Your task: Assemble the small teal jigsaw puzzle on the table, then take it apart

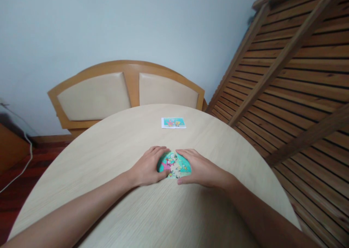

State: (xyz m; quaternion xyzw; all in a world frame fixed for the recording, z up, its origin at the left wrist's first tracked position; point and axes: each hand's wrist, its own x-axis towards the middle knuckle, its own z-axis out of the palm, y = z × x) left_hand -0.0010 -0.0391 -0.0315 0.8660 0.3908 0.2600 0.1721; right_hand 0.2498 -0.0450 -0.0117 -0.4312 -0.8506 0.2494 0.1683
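A colourful cartoon jigsaw puzzle [174, 165] lies flat on the round table, in teal with a pink figure on its left and irregular pale patches through its middle. My left hand [151, 165] curls round its left edge, thumb at the near side and fingers at the far side. On the opposite side, my right hand [203, 169] cups the right edge in the same way. Both hands rest on the tabletop and hold the puzzle between them, covering its outer edges. Farther back lies a small picture card [173, 123] with a pink and a yellow cartoon figure.
The pale wooden table [114, 131] has a rounded far edge. Behind it stands a padded wooden headboard [131, 83] against the white wall. A slatted wooden frame [283, 66] leans along the right side. A white cable [30, 150] hangs at the far left.
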